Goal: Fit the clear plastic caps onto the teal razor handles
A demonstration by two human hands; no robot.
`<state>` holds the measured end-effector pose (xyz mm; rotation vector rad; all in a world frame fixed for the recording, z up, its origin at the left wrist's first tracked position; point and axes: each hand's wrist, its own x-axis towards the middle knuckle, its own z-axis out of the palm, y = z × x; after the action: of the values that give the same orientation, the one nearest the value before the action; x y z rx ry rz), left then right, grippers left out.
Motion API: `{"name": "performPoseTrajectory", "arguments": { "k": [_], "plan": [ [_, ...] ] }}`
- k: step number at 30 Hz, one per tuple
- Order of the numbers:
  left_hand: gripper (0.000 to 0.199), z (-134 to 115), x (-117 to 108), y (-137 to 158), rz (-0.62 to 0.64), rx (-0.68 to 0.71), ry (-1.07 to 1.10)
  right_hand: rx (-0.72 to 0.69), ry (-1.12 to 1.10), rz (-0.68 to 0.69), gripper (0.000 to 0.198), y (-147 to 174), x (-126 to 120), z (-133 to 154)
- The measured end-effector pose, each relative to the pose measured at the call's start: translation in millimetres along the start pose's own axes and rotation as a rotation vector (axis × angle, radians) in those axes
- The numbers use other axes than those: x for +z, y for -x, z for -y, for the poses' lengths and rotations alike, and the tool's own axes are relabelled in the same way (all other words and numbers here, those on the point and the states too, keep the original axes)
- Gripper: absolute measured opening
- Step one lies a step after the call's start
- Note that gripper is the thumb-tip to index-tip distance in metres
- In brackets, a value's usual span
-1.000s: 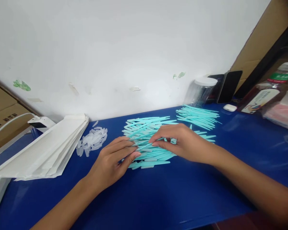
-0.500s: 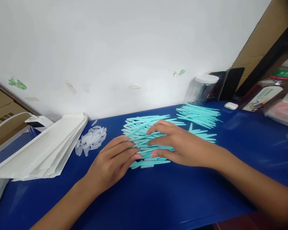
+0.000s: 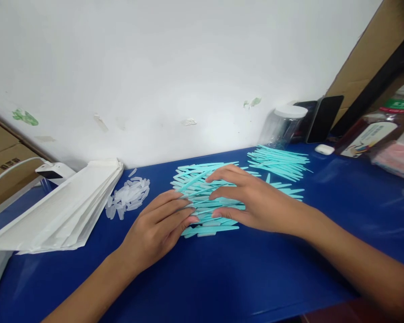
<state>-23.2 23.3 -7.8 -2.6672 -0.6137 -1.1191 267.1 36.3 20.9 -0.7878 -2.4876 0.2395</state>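
Brown printed cardboard box: far left, against the wall; contents out of sight.
White flat paper envelopes: fanned stack on the glossy blue tabletop; cannot tell if anything is inside.
Small frosted translucent plastic pieces: loose heap just beside the envelopes, in no container.
Left hand: fingers side by side, tips on the left ends of sticks, thumb below; barely moved over the last second. Cannot tell if it pinches or only steadies.
Slim tapered turquoise sticks, some with whitish translucent parts: main pile, mid-table, roughly crosswise, between and under both hands.
Right hand: thumb and fingers spread over the pile, nothing visibly pinched. A second ago thumb and fingertip were closed together at a stick.
Change, meaning: probably a let-go or a regrip; left hand likely does any steadying right now.
Thin bare turquoise sticks: separate pile behind the right hand, near the jar.
Clear cylindrical jar with white lid: upright, lid on, against the wall; contents unclear.
White rounded case: looks shut, inside hidden.
Clear bottle with green-and-red band: cap on, dark reddish contents.
Clear plastic bag: far right, something pink inside, blurred.
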Motion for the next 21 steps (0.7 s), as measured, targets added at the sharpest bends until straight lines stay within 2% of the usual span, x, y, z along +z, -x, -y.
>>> {"name": "performPoseTrajectory", "arguments": {
  "k": [6,11,17,21],
  "plan": [
    [0.02,1.4,0.8,-0.4,-0.01,-0.011,-0.006,-0.017,-0.047,-0.019,0.019,-2.6,-3.3,4.4],
    [0.022,-0.1,-0.4,-1.9,-0.01,-0.01,0.006,-0.034,0.004,0.025,0.025,-2.9,-4.0,6.6],
    [0.022,1.3,0.8,1.1,-0.001,0.001,-0.003,-0.055,-0.039,0.102,0.025,-3.5,-1.8,6.3],
    [0.025,3.2,-1.1,2.2,0.022,0.018,-0.034,-0.07,-0.043,0.073,0.029,-5.0,-0.5,4.4]
  ]
}}
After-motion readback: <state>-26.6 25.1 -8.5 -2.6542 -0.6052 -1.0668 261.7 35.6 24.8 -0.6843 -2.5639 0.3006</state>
